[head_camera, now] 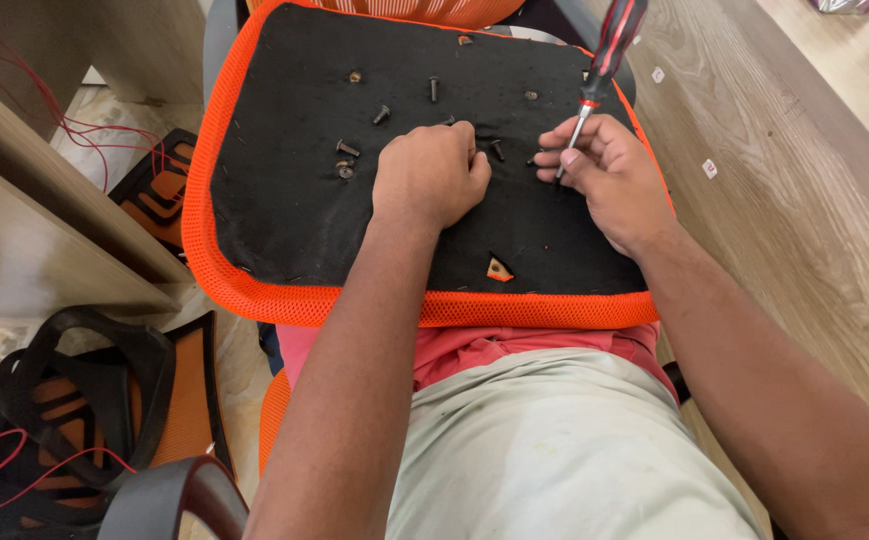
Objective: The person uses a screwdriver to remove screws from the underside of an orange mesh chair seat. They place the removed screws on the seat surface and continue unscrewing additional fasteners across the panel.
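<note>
Down on the floor at the far left lies a black and orange chair back (pixel 84 400), with thin red wires (pixel 74 130) trailing across the pale floor beside a wooden panel (pixel 44 230). Next along, resting across the person's lap, is an upturned chair seat (pixel 284 190), black on its underside with a bright orange mesh rim all round. Loose dark bolts (pixel 346 148) lie scattered over the upper part of the black surface, some just left of the hands and some further up.

The left hand (pixel 429 175) sits knuckles-up near the middle of the seat, fingers curled under and pressed down onto the black fabric; whether it has anything pinched beneath I cannot tell. A bolt (pixel 497 150) lies between the two hands. Below them, near the front rim, a small orange tear (pixel 498 269) shows in the fabric.

The right hand (pixel 609 175) is closed around the metal shaft of a screwdriver (pixel 604 60), thumb and fingers gripping low by the tip, which meets the seat. Its red and black handle tilts up and away. To the right runs a wooden board (pixel 784 200).
</note>
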